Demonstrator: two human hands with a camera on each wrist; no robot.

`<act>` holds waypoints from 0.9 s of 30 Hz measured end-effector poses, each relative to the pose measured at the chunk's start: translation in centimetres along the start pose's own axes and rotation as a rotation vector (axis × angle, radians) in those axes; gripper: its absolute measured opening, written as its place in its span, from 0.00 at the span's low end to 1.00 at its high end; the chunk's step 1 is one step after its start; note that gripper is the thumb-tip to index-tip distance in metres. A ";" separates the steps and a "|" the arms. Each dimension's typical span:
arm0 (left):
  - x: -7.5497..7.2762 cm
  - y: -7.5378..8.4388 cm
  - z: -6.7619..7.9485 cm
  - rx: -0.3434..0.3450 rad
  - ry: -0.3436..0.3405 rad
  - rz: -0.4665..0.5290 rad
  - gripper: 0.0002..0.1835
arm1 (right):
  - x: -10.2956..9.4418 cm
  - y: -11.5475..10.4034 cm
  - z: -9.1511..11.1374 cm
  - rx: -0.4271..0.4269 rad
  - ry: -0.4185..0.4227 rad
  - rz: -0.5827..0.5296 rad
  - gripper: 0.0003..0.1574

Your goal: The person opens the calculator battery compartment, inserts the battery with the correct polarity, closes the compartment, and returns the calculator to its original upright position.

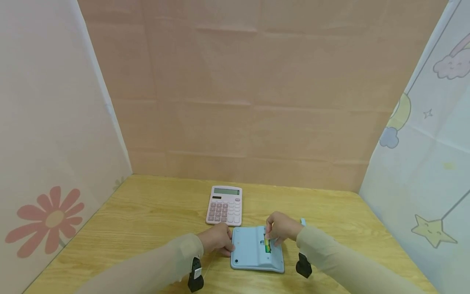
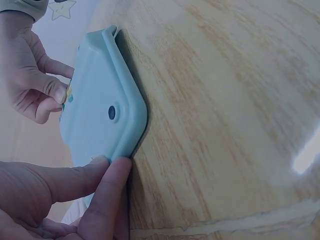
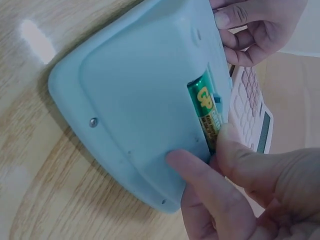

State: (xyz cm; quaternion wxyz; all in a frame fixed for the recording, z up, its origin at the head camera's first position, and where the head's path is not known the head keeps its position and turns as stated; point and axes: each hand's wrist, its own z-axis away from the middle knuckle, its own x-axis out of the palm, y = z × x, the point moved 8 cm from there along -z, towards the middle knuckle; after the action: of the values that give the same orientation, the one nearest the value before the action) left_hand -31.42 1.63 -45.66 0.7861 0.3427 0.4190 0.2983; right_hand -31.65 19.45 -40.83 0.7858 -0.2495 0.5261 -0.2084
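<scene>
A light blue calculator [image 1: 246, 247] lies face down on the table, its battery slot uncovered. In the slot sits a green and gold GP battery [image 3: 203, 107]. My left hand [image 1: 217, 239] pinches the calculator's left edge, with the thumb on the back and fingers along the side, as the left wrist view shows. My right hand [image 1: 282, 226] has its thumb and fingers at the battery's far end. In the right wrist view its index finger [image 3: 192, 167] reaches over the blue back beside the slot. The hand partly hides that end of the battery.
A pink calculator [image 1: 225, 206] lies face up just beyond the blue one. Near the right wrist a small light blue piece [image 1: 303, 221] shows, partly covered by the sleeve. Fabric screens [image 1: 253, 94] stand behind and at both sides of the wooden table [image 1: 158, 212].
</scene>
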 end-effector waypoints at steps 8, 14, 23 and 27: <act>0.0 0.1 0.1 0.002 -0.008 0.032 0.11 | 0.0 0.2 0.2 -0.002 0.008 0.003 0.12; -0.1 0.1 0.1 -0.005 -0.001 0.023 0.11 | -0.1 0.9 0.2 0.033 0.010 0.008 0.10; -0.1 -0.1 -0.2 -0.019 0.012 0.003 0.11 | -0.1 1.5 0.1 0.052 0.021 -0.003 0.10; -0.1 -0.1 -0.2 -0.022 0.013 0.005 0.12 | -0.1 1.5 0.1 0.052 0.022 -0.009 0.10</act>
State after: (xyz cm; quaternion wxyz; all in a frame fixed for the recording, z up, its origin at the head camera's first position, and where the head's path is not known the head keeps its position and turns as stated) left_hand -31.63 1.59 -45.82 0.7866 0.3330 0.4198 0.3070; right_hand -31.48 20.72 -41.65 0.7853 -0.2289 0.5281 -0.2282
